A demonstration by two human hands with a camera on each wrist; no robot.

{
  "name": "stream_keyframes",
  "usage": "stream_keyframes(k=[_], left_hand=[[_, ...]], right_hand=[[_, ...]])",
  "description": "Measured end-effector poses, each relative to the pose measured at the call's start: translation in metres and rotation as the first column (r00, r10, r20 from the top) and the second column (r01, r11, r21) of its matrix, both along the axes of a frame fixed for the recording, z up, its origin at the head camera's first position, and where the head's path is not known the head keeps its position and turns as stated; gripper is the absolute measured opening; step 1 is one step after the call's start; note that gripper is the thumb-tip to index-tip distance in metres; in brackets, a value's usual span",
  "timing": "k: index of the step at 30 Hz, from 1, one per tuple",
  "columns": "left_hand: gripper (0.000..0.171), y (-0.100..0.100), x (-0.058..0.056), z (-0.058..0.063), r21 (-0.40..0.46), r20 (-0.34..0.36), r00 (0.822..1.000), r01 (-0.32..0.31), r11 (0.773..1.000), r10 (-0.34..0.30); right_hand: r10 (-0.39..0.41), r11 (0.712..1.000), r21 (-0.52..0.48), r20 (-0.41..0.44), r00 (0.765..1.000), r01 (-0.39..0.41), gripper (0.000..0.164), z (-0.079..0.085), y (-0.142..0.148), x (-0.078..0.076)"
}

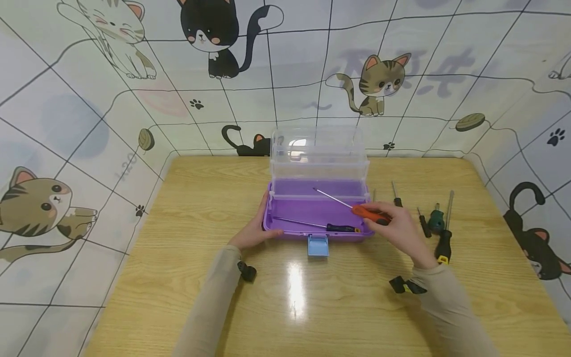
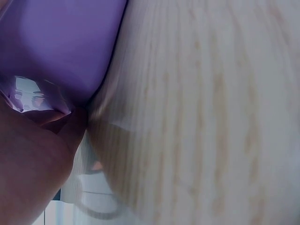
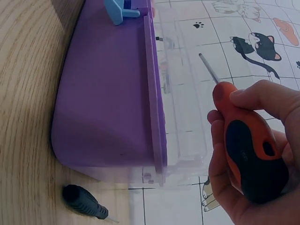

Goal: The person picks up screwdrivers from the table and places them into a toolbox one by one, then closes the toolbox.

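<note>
A purple toolbox (image 1: pixel 299 206) stands on the table with its clear lid (image 1: pixel 318 163) raised at the back and its light-blue latch (image 1: pixel 318 246) hanging at the front. My left hand (image 1: pixel 253 231) holds the box's left end, thumb along the front and fingers at the side. In my right hand (image 1: pixel 403 229) is an orange-and-black screwdriver (image 3: pixel 253 145), gripped by its handle. Its thin shaft points left over the open box in the head view. Inside the box lies a screwdriver with a black handle (image 1: pixel 341 228), its shaft toward the left.
Right of the box lie a large black-and-yellow screwdriver (image 1: pixel 443 245), a stubby green one (image 1: pixel 436 221), a small black one (image 1: pixel 424 224) and another black-handled one (image 1: pixel 397 201). A cat-patterned cloth (image 1: pixel 299 99) rises behind the wooden table (image 1: pixel 200 198).
</note>
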State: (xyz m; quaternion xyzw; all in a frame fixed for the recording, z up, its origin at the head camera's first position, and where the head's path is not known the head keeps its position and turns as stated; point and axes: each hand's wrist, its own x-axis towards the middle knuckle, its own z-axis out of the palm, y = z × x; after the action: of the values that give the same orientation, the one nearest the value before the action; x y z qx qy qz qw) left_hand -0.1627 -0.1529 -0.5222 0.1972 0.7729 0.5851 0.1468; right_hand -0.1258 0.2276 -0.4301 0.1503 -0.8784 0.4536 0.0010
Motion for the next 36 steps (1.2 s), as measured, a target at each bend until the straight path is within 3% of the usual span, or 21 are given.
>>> stream_keyframes(k=[5,12,18,26,36], left_hand=[[0.121,0.002,0.0,0.006,-0.019,0.012,1.0,-0.001,1.0,0.001],[0.118,0.004,0.009,0.034,-0.027,0.016,1.0,0.021,0.999,-0.021],[0.117,0.004,0.01,0.038,-0.025,0.024,0.999,0.025,0.999,-0.024],[0.117,0.003,0.011,0.035,-0.032,0.049,0.999,0.02,0.999,-0.018],[0.117,0.004,0.012,0.035,-0.019,0.05,0.999,0.016,1.0,-0.015]], right_hand=[[0.044,0.998,-0.041,0.02,0.999,-0.043,0.031,-0.004,-0.006,-0.003],[0.075,0.996,-0.039,0.005,0.997,-0.074,0.031,-0.009,-0.012,-0.006],[0.105,0.993,-0.05,0.012,0.994,-0.104,0.033,-0.011,-0.017,-0.008],[0.098,0.995,0.018,0.001,0.995,-0.098,0.031,-0.015,-0.022,-0.013],[0.145,0.989,0.027,0.074,0.987,-0.148,0.032,-0.019,-0.031,-0.019]])
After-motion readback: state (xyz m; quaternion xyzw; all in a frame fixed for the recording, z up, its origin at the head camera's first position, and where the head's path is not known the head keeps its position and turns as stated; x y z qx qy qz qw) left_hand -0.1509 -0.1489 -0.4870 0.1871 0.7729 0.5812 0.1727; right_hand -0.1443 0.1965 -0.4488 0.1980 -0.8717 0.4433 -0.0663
